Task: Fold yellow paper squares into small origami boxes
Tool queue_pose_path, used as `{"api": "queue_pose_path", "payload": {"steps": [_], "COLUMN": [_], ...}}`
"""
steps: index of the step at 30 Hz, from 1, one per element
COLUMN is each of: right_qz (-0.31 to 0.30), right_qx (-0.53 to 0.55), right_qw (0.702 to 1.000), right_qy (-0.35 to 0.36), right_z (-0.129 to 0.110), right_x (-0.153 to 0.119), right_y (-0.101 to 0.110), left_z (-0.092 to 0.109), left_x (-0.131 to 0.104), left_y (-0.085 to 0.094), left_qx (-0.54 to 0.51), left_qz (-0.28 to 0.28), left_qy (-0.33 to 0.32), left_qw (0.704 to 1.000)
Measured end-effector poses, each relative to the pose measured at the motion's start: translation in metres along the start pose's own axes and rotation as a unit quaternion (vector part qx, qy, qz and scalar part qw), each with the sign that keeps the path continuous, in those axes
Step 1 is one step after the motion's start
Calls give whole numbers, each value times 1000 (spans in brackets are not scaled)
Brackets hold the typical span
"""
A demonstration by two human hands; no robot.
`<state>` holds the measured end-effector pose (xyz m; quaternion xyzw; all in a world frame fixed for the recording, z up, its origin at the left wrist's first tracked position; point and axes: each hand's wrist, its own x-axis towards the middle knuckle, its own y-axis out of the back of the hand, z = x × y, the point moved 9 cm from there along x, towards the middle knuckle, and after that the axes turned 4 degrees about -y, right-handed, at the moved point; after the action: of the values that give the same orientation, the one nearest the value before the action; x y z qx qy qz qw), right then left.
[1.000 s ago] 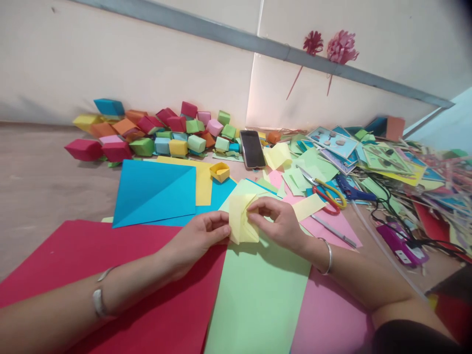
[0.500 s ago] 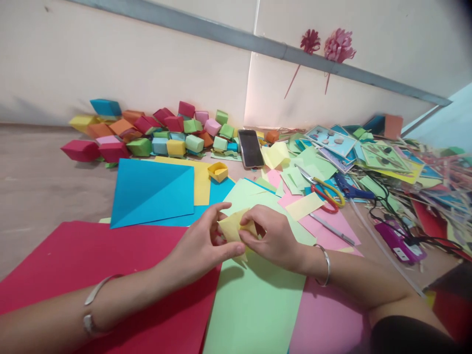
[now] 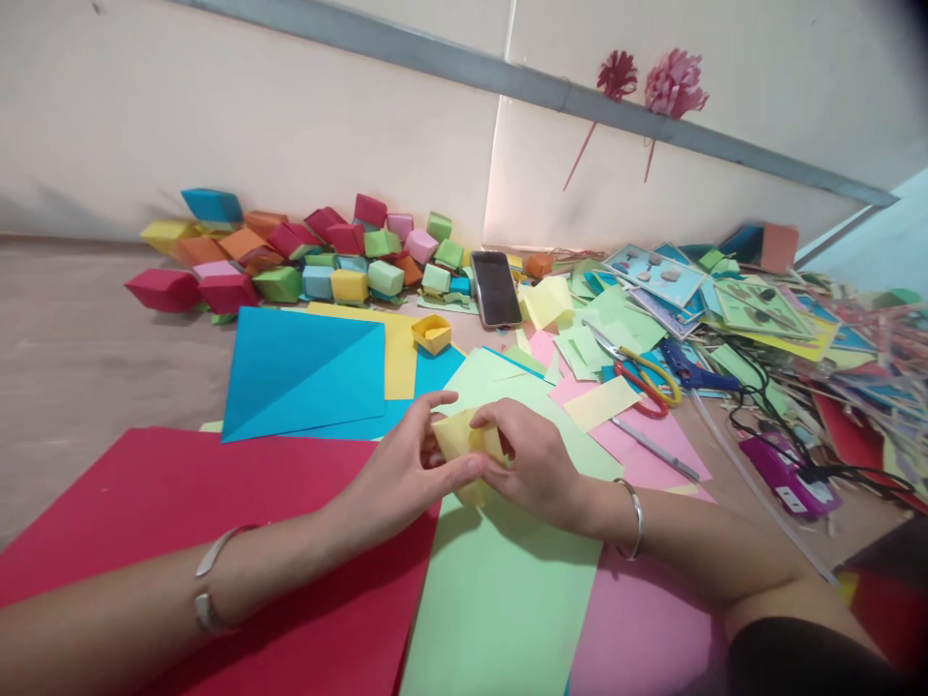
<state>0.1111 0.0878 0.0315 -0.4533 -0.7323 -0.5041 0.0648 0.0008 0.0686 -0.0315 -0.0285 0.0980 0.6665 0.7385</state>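
Stretching across the back of the room is a pale wall (image 3: 326, 126), crossed by a slanting grey-blue rail (image 3: 406, 43); below it spreads the table (image 3: 87, 358), brownish and bare at its left end. Largest upon it is a red sheet (image 3: 181, 483), front left; next to it a light green sheet (image 3: 507, 590) runs beneath the hands, and a pink sheet (image 3: 645, 619) shows to the right of that; a heap of scraps (image 3: 768, 314) and cards fills the far right; many-coloured folded boxes (image 3: 290, 256) lie in a pile along the wall; a blue sheet (image 3: 304, 372) lies in front of them.

From where I stand, the person's left hand (image 3: 402, 459) is half open, curved about the work with thumb in front, index finger raised and other fingers behind; the right hand (image 3: 536, 459) is more closed, its thumb and bent fingers pinching the same piece; a silver bangle (image 3: 638, 522) circles the right wrist.

Smaller things follow: a purple power strip (image 3: 787, 474); a blue glue gun (image 3: 696, 367); scissors (image 3: 622, 356) with one red and one yellow handle; a dark-screened phone (image 3: 497, 290); the pale yellow paper (image 3: 453, 435), folded, held between both hands above the green sheet, its far side hidden by fingers; lastly a small yellow open box (image 3: 433, 343), just in front of the phone's left side.
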Motion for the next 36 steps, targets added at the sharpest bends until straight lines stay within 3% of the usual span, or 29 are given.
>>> {"api": "queue_pose_path", "payload": {"steps": [3, 6, 12, 19, 26, 33, 36], "right_qz": [2, -9, -24, -94, -105, -81, -84], "right_qx": [-3, 2, 84, 269, 395, 468, 525], "right_qw": [1000, 1000, 979, 903, 824, 758, 698], "right_qy": [15, -13, -183, -322, -392, -447, -480], "right_z": [-4, 2, 38, 63, 61, 62, 65], "right_x": [-2, -1, 2, -4, -12, -16, -19], "right_y": [-1, -1, 0, -25, -37, -42, -48], "left_z": [1, 4, 4, -2, 4, 13, 12], "left_x": [0, -1, 1, 12, 11, 6, 7], "left_y": [4, 8, 17, 18, 24, 26, 26], "left_qx": [25, 4, -43, 10, 99, 45, 1], "left_qz": [18, 41, 90, 63, 80, 102, 103], "left_qy": [-12, -14, 8, -10, -56, -77, -82], "left_qw": [999, 999, 995, 998, 990, 991, 991]}}
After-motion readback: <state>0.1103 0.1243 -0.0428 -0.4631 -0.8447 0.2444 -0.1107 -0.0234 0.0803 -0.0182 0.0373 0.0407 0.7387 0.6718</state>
